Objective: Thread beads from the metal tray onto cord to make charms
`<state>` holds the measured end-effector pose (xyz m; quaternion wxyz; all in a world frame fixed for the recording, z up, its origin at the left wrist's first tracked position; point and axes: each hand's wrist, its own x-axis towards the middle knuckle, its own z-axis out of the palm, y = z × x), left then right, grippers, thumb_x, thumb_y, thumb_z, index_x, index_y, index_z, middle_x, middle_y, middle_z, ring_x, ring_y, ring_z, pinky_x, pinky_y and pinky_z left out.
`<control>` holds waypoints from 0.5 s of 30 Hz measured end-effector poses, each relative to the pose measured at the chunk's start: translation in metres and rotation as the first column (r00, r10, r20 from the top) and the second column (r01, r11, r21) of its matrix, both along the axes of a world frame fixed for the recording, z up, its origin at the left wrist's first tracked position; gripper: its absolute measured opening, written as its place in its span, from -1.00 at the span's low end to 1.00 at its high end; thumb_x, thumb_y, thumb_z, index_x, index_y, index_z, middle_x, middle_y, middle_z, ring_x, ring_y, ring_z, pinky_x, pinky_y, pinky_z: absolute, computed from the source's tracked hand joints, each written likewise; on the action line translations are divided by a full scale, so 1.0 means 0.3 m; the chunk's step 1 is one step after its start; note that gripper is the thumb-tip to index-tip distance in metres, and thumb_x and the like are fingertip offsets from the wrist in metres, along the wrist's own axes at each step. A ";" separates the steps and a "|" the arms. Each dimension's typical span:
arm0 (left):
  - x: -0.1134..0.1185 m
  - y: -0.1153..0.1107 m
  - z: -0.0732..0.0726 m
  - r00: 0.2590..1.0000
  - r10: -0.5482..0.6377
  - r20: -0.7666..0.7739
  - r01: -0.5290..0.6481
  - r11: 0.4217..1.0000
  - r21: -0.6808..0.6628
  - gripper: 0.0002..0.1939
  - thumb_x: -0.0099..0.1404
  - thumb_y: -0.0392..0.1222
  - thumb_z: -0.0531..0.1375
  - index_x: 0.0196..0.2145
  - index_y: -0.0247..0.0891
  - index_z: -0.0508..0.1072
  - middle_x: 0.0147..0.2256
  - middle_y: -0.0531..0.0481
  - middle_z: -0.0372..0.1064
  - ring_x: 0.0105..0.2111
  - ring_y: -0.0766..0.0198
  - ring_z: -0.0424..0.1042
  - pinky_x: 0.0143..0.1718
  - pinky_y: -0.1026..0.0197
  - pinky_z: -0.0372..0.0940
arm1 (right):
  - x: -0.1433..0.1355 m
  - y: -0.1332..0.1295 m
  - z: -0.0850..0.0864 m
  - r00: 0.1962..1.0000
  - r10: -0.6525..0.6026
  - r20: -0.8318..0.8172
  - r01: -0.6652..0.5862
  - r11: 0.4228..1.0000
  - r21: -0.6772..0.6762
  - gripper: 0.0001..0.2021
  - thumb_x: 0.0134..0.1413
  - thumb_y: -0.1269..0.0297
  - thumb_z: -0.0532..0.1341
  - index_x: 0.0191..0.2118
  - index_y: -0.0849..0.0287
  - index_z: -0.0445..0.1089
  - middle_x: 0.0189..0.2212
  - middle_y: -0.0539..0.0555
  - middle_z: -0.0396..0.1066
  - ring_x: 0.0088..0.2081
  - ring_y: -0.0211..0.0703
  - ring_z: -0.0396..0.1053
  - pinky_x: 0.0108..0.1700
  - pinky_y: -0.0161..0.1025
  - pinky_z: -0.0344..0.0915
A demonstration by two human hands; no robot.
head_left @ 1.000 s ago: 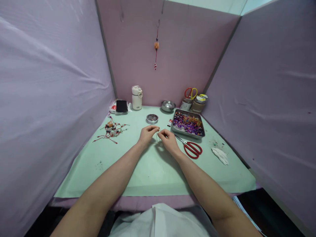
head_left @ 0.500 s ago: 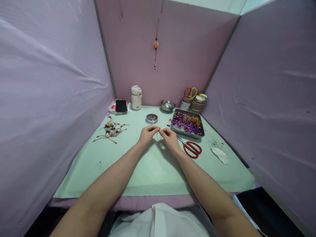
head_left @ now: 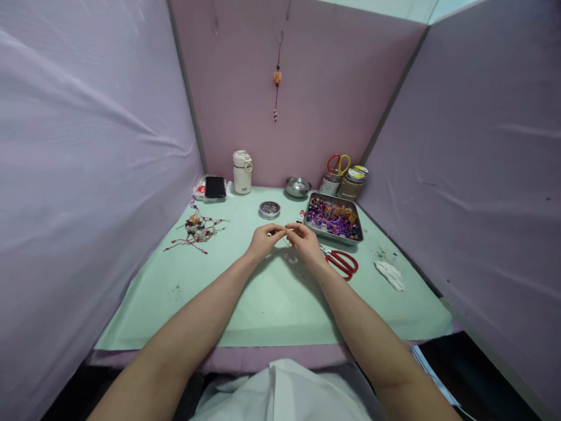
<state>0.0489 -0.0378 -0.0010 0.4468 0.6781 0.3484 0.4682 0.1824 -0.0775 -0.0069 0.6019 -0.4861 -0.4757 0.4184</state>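
A pale-green-topped table (head_left: pixel 263 316) carries a rectangular metal bead tray (head_left: pixel 333 236) near its far right corner, probably for reach. The left hand (head_left: pixel 263 240) and right hand (head_left: pixel 307 242) pinch a thin pale cord (head_left: pixel 287 241) above the table's middle, fingertips together, seemingly for control.

My left hand (head_left: pixel 264 241) and right hand (head_left: pixel 307 247) come together at pinched fingertips (head_left: pixel 281 230); behind these, my wrists (head_left: pixel 249 257) and bare forearms (head_left: pixel 213 299) slant apart.

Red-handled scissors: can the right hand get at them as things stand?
Probably yes: the scissors lie close beside the right hand with nothing visible on their handles, though its fingertips look busy with a thin cord.
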 end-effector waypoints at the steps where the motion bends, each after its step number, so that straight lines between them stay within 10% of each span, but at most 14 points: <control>1: 0.001 0.000 -0.002 1.000 -0.003 -0.007 0.003 1.000 0.003 -0.80 0.08 -0.09 0.22 -0.45 -0.28 0.54 -0.44 -0.02 0.48 -0.39 0.26 0.37 -0.29 0.22 0.24 | 0.000 -0.001 0.002 1.000 -0.003 0.017 0.002 1.000 0.017 -0.71 -0.14 0.11 0.28 -0.28 0.16 0.40 -0.58 -0.08 0.28 -0.57 -0.33 0.13 -0.52 -0.35 0.04; 7: 0.008 -0.005 -0.006 1.000 -0.012 -0.019 0.011 0.999 -0.036 -0.77 0.04 -0.06 0.25 -0.43 -0.28 0.55 -0.42 -0.06 0.48 -0.39 0.25 0.37 -0.27 0.19 0.24 | 0.000 -0.006 0.022 0.988 -0.147 0.052 0.139 0.981 0.137 -0.81 -0.13 0.16 0.28 -0.43 0.18 0.42 -0.48 -0.01 0.39 -0.42 -0.26 0.27 -0.31 -0.29 0.22; 15: 0.007 -0.016 0.011 0.997 -0.072 -0.001 0.070 0.975 -0.212 -0.76 -0.03 -0.05 0.30 -0.44 -0.27 0.56 -0.39 -0.08 0.50 -0.34 0.23 0.38 -0.21 0.17 0.22 | 0.061 0.013 0.051 0.921 -0.135 -0.365 0.187 0.976 0.112 -0.76 -0.13 0.14 0.31 -0.35 0.13 0.33 -0.48 -0.03 0.43 -0.47 -0.31 0.36 -0.39 -0.34 0.31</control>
